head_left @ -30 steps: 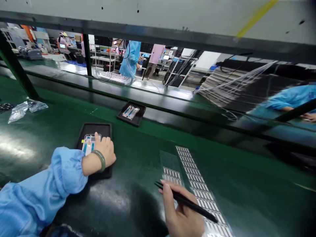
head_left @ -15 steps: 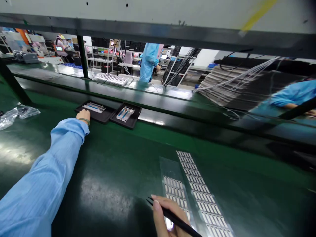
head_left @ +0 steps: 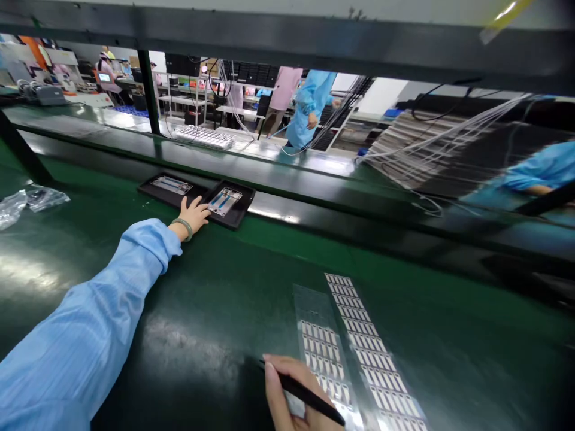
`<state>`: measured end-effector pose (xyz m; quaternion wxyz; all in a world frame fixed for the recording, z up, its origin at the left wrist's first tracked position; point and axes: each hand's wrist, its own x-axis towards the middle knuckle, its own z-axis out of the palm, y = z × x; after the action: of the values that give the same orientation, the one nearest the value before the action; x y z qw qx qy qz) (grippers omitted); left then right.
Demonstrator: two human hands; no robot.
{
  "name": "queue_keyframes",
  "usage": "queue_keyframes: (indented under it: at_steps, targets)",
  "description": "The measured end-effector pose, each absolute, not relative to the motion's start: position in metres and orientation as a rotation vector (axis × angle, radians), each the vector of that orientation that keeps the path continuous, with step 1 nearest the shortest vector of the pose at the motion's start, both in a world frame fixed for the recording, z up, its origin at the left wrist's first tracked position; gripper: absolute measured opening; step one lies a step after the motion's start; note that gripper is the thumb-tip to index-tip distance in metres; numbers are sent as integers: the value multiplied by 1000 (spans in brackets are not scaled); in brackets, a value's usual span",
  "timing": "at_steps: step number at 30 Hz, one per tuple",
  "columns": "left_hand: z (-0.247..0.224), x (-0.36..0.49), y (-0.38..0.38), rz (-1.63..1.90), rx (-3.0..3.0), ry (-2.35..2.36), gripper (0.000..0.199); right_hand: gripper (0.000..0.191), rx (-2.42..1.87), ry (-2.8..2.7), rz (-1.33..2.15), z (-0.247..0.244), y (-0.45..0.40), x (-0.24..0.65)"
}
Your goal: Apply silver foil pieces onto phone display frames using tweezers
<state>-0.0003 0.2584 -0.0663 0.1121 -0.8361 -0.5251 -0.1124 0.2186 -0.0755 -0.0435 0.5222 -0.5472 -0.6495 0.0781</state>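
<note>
My left hand [head_left: 194, 216] reaches out with its fingers spread, at the near edges of two black trays. The left tray [head_left: 155, 193] bears a flat metal phone frame [head_left: 171, 184]. In the right tray [head_left: 242, 209] lies another frame [head_left: 224, 201] with blue strips. Near the bottom, my right hand [head_left: 291, 383] holds black tweezers [head_left: 309, 397] like a pen, their tips pointing left. Beside it, partly under the hand, is a clear sheet [head_left: 312, 304] with rows of small pale labels. A longer label sheet [head_left: 368, 341] lies to its right.
Clear plastic bags [head_left: 40, 199] lie at the far left. A raised metal ledge [head_left: 287, 179] runs behind the trays, with posts and a low overhead shelf [head_left: 287, 48]. Beyond are people in blue and pink and a stack of boards [head_left: 413, 149].
My left hand has moved right from the left tray's outer edge to between the trays, and its fingers have spread. My right hand has shifted slightly left. People behind have moved.
</note>
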Motion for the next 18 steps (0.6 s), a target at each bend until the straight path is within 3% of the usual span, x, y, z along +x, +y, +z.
queue_keyframes:
  at_steps: [8,13,18]
  targets:
    - [-55,13,206,-366,-2656,-1143,33,5,-1385,-1587,-60,-37,-77,234]
    - [-48,12,137,-370,-2803,-963,14,4,-1353,-1546,-72,-33,-78,231]
    - [-40,9,56,-382,-2961,-762,7,9,-1324,-1472,0,-34,-85,230]
